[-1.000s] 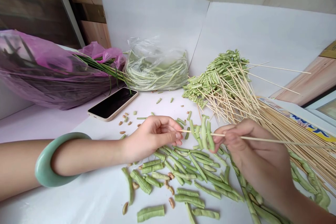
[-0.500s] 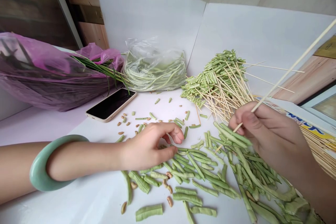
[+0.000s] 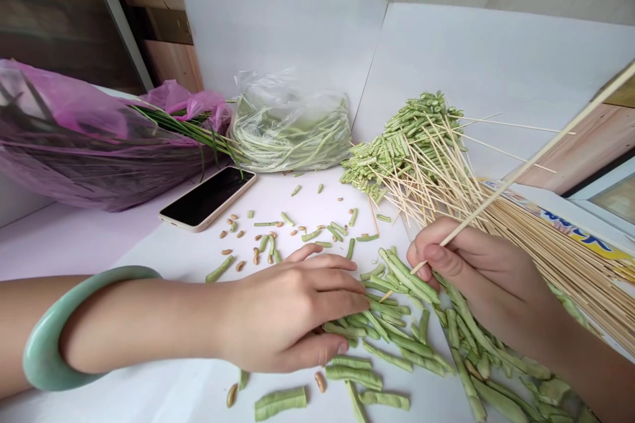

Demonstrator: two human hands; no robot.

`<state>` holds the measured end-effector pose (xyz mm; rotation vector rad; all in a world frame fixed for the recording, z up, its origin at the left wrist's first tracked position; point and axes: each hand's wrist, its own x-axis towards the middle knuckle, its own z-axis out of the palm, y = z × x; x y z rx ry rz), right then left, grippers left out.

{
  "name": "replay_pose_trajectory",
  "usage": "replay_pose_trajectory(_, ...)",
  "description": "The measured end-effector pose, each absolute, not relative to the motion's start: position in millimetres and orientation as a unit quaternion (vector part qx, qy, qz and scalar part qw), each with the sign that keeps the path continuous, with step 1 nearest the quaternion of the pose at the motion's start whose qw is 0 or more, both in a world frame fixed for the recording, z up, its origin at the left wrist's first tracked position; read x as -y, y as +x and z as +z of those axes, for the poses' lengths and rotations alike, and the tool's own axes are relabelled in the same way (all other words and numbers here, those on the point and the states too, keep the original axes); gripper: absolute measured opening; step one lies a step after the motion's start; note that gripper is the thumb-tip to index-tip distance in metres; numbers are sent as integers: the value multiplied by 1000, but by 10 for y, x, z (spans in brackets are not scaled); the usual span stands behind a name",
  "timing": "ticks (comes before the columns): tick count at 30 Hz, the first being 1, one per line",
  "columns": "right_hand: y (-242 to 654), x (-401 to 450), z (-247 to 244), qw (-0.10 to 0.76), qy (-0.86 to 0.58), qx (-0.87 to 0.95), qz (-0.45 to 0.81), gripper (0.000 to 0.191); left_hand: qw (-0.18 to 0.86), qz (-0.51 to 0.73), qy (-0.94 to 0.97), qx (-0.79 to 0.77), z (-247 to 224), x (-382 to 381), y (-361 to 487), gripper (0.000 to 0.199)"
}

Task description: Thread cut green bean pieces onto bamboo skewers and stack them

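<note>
My right hand (image 3: 486, 284) pinches a bamboo skewer (image 3: 523, 168) between thumb and fingers. The skewer slants up to the right, and several green bean pieces (image 3: 407, 274) sit side by side across its lower part. Its pointed tip pokes out below them. My left hand (image 3: 297, 307) lies palm down with fingers spread, touching the loose cut bean pieces (image 3: 391, 330) on the white surface. A jade-green bangle (image 3: 37, 350) circles the left wrist. What lies beneath the palm is hidden.
Skewered beans (image 3: 417, 139) are stacked at the back right, beside a row of bare skewers (image 3: 555, 244). A clear bag of long beans (image 3: 292, 135), a phone (image 3: 208, 198) and a purple bag (image 3: 99, 152) stand behind. Brown bean seeds (image 3: 320, 381) are scattered around.
My left hand has come nearer and to the right, its fingers flattening onto the loose beans. My right hand has shifted down and left with the skewer and its bean pieces.
</note>
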<state>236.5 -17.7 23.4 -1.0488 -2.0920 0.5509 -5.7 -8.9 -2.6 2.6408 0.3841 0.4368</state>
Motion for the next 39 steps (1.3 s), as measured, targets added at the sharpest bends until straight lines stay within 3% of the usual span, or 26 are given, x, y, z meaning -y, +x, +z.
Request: replay_pose_trajectory(39,2411,188,251,310,-374,852,197,30,223,125,963,-85,-32,66,-60,38)
